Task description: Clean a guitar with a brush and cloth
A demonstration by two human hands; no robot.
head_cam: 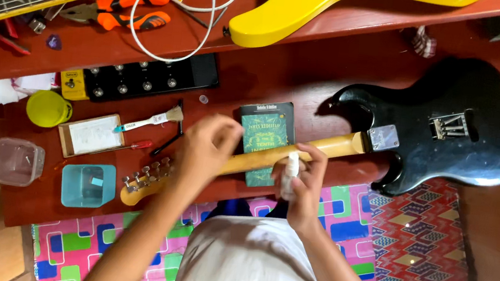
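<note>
A black electric guitar (449, 127) lies face down on a red wooden bench (282, 69), its pale neck (330, 146) running left to a headstock with tuners (143, 182). The neck rests on a green book (263, 132). My right hand (304, 180) holds a small white bottle (290, 172) upright over the neck. Just above the neck, left of the bottle, my left hand (209, 145) has its fingers pinched together; what they hold is too blurred to tell.
On the bench lie a small brush (153, 118), a black pedal board (139, 79), a yellow cup (48, 108), a teal tray (88, 185), a clear box (17, 162) and a red screwdriver (138, 145). A yellow guitar (314, 5), orange pliers (124, 12) and white cable lie behind.
</note>
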